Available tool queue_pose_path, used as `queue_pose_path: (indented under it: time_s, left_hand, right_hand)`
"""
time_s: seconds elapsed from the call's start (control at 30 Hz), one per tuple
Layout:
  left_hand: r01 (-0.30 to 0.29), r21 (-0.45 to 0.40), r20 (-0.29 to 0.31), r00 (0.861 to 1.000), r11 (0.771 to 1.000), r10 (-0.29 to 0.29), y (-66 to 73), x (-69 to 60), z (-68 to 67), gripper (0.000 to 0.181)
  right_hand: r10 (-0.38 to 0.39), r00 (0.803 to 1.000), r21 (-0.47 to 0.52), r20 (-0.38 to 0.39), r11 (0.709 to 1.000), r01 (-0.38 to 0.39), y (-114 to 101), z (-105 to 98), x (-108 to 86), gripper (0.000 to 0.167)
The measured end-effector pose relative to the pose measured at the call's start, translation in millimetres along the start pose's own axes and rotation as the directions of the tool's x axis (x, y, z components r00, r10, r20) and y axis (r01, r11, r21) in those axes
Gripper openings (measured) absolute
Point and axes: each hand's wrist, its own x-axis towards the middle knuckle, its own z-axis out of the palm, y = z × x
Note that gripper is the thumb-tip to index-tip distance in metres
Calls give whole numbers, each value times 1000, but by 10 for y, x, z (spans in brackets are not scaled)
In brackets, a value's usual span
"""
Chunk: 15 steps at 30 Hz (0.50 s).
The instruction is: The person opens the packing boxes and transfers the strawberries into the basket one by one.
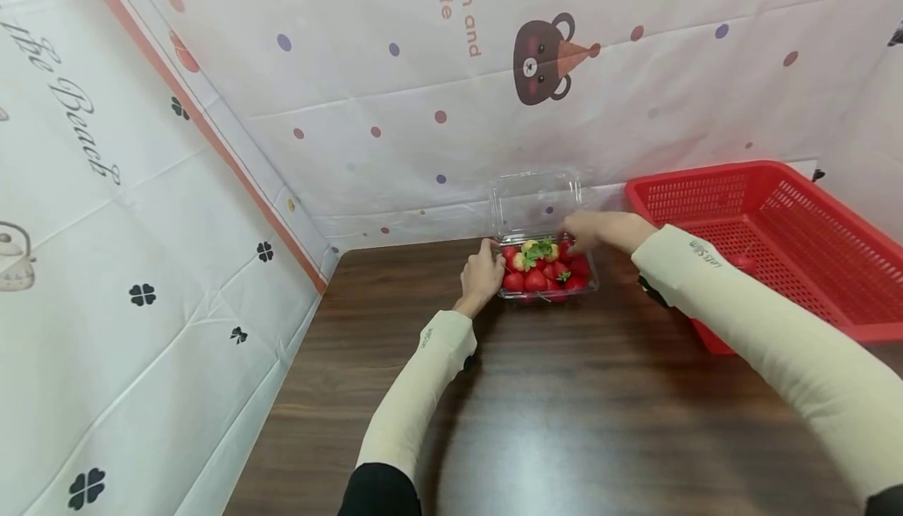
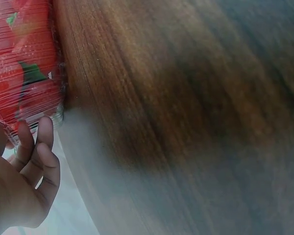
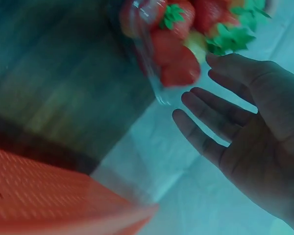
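A clear plastic container (image 1: 508,295) full of red strawberries (image 1: 535,280) sits on the table near the back wall, its clear lid (image 1: 536,188) raised behind it. Some berries are pale, with green leaves showing on top. My left hand (image 1: 481,277) holds the container's left side; in the left wrist view its fingers (image 2: 45,131) bend against the end wall, and the thumb's hold is partly hidden. Over the container's back right corner is my right hand (image 1: 600,227). Its fingers (image 3: 201,139) are extended and spread beside the berries, nothing gripped between them.
To the right stands a red perforated basket (image 1: 811,190), with a red item (image 1: 742,263) inside, partly behind my right sleeve. A patterned white sheet (image 1: 423,147) rises along the back and left of the dark wooden table (image 1: 564,398).
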Motion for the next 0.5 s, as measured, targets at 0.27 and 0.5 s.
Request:
queue_pose_path:
  time_s: [0.27,0.5]
  left_hand:
    - [10,4,4,1000,1000,-10,-2,11,11,27]
    - [13,-7,-8,1000,1000,-14,1,1,4,26]
  right_hand:
    - [67,997,8,40,998,-68,-21,136,40,47]
    - [13,1000,-14,4,1000,-13,-22,211,102,35]
